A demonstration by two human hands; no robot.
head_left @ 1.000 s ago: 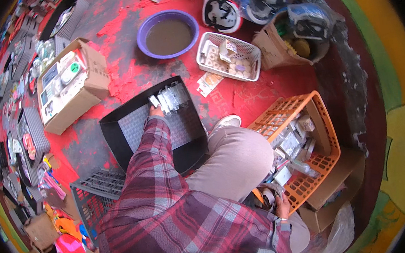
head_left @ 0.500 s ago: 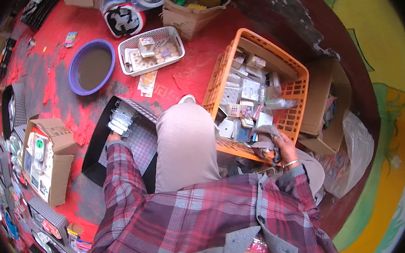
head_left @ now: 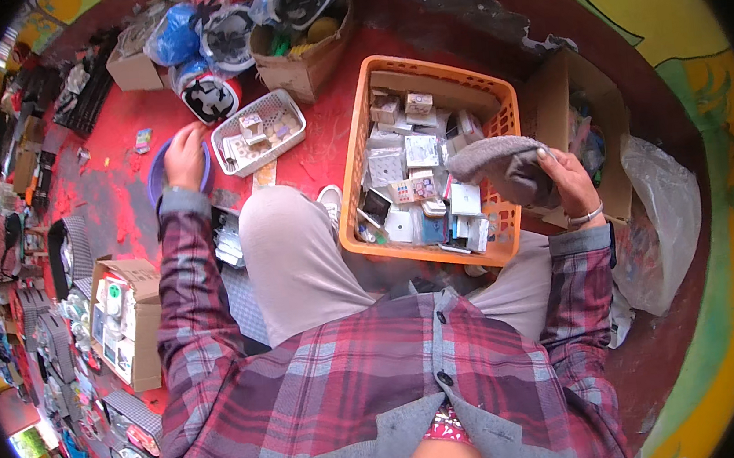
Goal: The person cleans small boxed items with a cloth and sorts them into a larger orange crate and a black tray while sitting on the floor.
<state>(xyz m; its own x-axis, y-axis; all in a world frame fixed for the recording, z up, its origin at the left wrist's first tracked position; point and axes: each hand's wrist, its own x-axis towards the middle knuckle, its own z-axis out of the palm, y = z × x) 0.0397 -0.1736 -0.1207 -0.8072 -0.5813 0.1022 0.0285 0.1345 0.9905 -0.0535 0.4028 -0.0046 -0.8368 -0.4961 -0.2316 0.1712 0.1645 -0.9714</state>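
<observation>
Here, a soft grey cloth (head_left: 502, 167) sits bunched in the right hand (head_left: 567, 181), fingers clenched on it above the orange plastic crate (head_left: 356, 203); it looks light and limp, easiest gripped by a fold. The left hand (head_left: 184, 156) rests spread on the purple plastic basin (head_left: 153, 174).

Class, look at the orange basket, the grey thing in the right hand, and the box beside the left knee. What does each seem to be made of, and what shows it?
Orange basket: likely moulded plastic; glossy, uniform colour, slotted lattice walls.
Grey thing in the right hand: probably soft cloth; matte, rumpled, drooping over the fingers.
Box: cardboard; dull brown, folded flaps, open top.
</observation>
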